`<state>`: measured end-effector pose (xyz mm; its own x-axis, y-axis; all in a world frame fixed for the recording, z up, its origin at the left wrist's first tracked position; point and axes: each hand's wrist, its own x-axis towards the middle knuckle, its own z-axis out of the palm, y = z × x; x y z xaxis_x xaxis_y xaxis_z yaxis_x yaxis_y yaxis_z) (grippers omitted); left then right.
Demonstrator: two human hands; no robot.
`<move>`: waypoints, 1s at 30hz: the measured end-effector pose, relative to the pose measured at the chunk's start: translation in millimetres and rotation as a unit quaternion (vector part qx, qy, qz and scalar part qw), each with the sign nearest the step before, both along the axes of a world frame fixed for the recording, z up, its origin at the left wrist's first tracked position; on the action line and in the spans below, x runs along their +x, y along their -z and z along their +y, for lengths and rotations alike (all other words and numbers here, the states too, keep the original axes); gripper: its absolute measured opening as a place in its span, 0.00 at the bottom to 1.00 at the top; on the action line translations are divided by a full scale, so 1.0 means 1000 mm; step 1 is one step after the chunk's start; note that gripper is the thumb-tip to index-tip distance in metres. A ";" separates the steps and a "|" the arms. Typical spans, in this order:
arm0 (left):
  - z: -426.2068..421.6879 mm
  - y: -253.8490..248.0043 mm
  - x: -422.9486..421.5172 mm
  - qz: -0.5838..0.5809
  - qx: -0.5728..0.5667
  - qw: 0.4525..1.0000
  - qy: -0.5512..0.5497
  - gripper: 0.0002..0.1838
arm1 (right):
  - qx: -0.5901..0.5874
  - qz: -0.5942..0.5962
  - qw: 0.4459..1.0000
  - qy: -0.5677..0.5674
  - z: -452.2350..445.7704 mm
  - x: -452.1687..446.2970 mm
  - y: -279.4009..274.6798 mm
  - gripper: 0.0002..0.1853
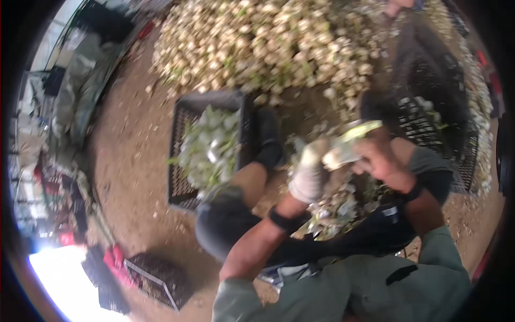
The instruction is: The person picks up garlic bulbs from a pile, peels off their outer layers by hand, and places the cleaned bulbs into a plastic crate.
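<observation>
In front of my lap, my left hand (310,170), in a whitish glove or wrap, is closed at the left end of a pale onion (335,156) with a green top. My bare right hand (382,158) is wrapped round the onion's right side. Motion blur hides the exact finger contact and whether a small tool is there as well. Below both hands, between my legs, lies a heap of peelings and leaf scraps (338,212).
To the left stands a black crate (171,155) of pale green-white onions. A large onion pile (257,43) spreads ahead. Another person in dark clothing (424,59) sits by a second black crate (469,155) at right. A dark crate (158,279) lies at lower left.
</observation>
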<state>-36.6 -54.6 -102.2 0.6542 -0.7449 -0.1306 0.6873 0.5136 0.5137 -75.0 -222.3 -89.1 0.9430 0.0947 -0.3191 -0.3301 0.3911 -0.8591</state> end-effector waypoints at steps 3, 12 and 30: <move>0.007 0.014 0.012 0.018 0.050 0.996 0.070 0.48 | -0.021 -0.074 0.996 -0.034 0.001 0.006 -0.003 0.12; -0.006 0.024 0.010 -0.207 0.199 0.945 -0.158 0.48 | -0.281 -0.140 0.949 0.011 0.006 0.010 0.006 0.15; -0.002 0.034 0.010 -0.182 0.301 0.929 -0.112 0.44 | -0.318 -0.221 0.922 0.030 0.008 0.002 0.040 0.15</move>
<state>-26.8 -56.3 -135.8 0.8668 -0.4480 -0.2188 0.3213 0.1664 0.9322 -73.0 -214.0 -128.7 0.9916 -0.0359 0.1241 0.1126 -0.2307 -0.9665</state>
